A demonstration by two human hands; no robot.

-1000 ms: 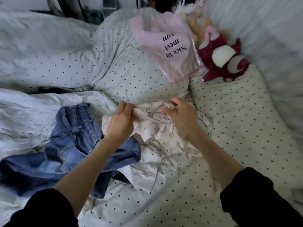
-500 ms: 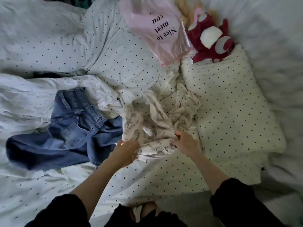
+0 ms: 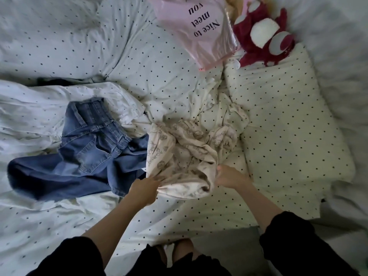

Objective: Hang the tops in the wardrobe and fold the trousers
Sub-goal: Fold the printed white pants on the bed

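Now both gripping the near edge of the cream printed garment [image 3: 185, 154]: left hand [image 3: 146, 187] at 7 o'clock, right hand [image 3: 229, 176] at 5, risking snagging the touching blue jeans [image 3: 85, 152] at 9 if lifted bunched.

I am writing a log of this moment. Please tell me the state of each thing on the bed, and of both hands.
Printed garment: crumpled, near edge gripped by both hands.
Jeans: unfolded, lying spread and rumpled, untouched.
Pink bag: lying flat, print facing up.
Plush toy: lying at the pillow's far end.
Pillow: lying flat.
Left hand: grips the garment.
Right hand: grips the garment.
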